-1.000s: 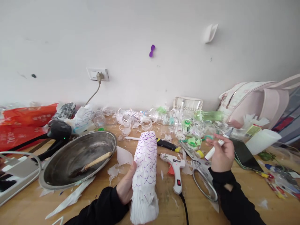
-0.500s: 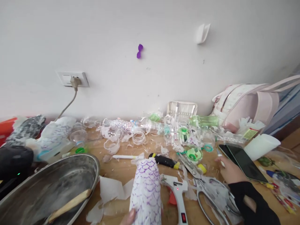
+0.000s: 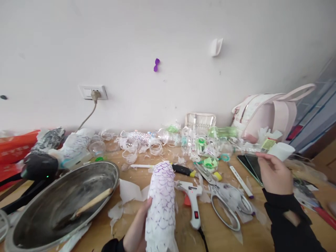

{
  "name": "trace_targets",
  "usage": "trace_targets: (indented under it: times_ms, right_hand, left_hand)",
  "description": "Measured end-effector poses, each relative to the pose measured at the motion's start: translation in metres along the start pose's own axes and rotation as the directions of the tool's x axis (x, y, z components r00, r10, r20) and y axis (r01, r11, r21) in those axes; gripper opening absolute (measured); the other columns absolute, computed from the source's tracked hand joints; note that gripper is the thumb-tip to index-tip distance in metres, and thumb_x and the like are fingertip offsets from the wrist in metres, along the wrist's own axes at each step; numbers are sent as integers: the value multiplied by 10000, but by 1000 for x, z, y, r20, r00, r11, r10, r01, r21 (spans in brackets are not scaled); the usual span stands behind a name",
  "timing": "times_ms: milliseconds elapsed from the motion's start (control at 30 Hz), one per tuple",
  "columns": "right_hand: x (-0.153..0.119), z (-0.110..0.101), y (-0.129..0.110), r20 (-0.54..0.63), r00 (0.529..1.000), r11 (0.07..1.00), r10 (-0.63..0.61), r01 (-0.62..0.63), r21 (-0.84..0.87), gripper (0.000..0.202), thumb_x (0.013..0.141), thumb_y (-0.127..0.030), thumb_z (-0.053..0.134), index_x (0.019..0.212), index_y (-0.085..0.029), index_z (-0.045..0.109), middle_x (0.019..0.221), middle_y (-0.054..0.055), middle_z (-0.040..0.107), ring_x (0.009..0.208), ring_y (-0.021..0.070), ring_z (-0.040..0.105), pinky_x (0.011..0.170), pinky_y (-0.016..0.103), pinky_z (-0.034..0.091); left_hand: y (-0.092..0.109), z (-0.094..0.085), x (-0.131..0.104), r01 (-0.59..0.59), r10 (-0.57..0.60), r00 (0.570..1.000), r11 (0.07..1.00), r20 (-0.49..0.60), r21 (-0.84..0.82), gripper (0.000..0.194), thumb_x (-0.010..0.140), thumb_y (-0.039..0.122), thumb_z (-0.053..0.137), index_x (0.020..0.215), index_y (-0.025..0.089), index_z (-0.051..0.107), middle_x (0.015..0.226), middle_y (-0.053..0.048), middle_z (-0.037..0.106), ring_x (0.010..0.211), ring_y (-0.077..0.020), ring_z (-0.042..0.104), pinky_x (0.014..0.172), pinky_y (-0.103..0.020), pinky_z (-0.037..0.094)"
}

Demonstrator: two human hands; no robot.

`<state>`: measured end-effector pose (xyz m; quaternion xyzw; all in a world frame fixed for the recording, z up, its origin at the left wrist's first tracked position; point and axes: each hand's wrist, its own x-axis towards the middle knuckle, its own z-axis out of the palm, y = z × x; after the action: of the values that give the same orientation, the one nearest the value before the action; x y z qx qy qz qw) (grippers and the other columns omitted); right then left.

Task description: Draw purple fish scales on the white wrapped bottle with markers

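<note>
My left hand (image 3: 138, 224) is wrapped around the side of a bottle-shaped form (image 3: 161, 206) covered in white paper, with purple scales drawn on it. It stands tilted up from the front of the table. My right hand (image 3: 277, 173) is raised over the phones (image 3: 249, 168), close to a white cup (image 3: 282, 151). Its index finger stretches to the left, no held thing shows, and the other fingers are partly hidden. A white marker (image 3: 240, 182) with a purple end lies on the table left of this hand. Between the hands are a glue gun (image 3: 194, 203) and large scissors (image 3: 223, 206).
A metal basin (image 3: 105, 168) with a wooden-handled brush (image 3: 93, 201) stands at left, beside a black device (image 3: 39, 166). Cut plastic bottles (image 3: 170, 138), paper scraps (image 3: 130, 190) and a utility knife (image 3: 183, 170) litter the table. A pink bag (image 3: 265, 117) leans against the wall.
The marker has left my right hand and lies on the table. That hand has risen and moved right, over the phones. More of my left hand and the scaled form shows as the view shifted.
</note>
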<state>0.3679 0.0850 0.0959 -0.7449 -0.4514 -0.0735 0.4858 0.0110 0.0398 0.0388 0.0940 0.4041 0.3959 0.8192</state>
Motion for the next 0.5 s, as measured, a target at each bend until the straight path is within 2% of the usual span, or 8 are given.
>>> trace_targets:
  times_ms: [100, 167, 233, 333, 400, 500]
  right_hand:
    - [-17, -33, 2, -45, 998, 998, -48, 47, -30, 331, 736, -424, 423, 872, -201, 626, 975, 132, 707, 934, 312, 645, 833, 433, 481]
    - [-30, -50, 13, -4, 997, 994, -81, 80, -78, 313, 699, -428, 440, 821, -220, 638, 949, 118, 713, 938, 336, 639, 827, 464, 474]
    - [-39, -62, 28, 63, 994, 987, -95, 102, -122, 307, 673, -437, 442, 774, -227, 642, 897, 120, 720, 876, 352, 654, 747, 474, 498]
    - [-48, -68, 52, 94, 991, 977, -95, 111, -184, 297, 679, -439, 431, 755, -223, 621, 835, 147, 713, 780, 369, 665, 627, 476, 511]
    - [-54, -64, 66, 76, 990, 967, -119, 133, -219, 287, 734, -429, 405, 793, -223, 596, 876, 163, 701, 845, 381, 656, 695, 502, 504]
    - [-63, -53, 84, 69, 980, 950, -187, 198, -240, 298, 783, -432, 370, 844, -210, 559, 928, 177, 684, 928, 382, 642, 819, 530, 478]
  left_hand:
    - [1, 9, -3, 5, -4, 1000, 1000, 26, -19, 572, 900, 386, 417, 1297, -27, 419, 804, -159, 750, 794, -268, 712, 831, -383, 517]
    - [1, 10, -5, 3, -2, 999, 1000, 47, -17, 583, 908, 397, 397, 1312, -24, 400, 780, -150, 750, 713, -246, 714, 773, -356, 533]
    - [0, 10, -6, 6, -5, 999, 1000, 51, -12, 600, 921, 399, 362, 1343, -28, 350, 761, -144, 750, 666, -230, 711, 731, -332, 537]
    - [-1, 10, -8, 15, -15, 999, 1000, 48, -5, 633, 937, 378, 322, 1395, -45, 217, 752, -143, 749, 667, -220, 712, 701, -311, 536]
    - [-2, 10, -9, 23, -23, 999, 1000, 47, -1, 654, 937, 375, 325, 1411, -42, 157, 761, -141, 751, 667, -219, 712, 693, -309, 535]
    - [-2, 10, -9, 40, -40, 998, 999, 44, -1, 647, 933, 367, 351, 1422, -9, 155, 783, -124, 757, 666, -208, 713, 706, -305, 530]
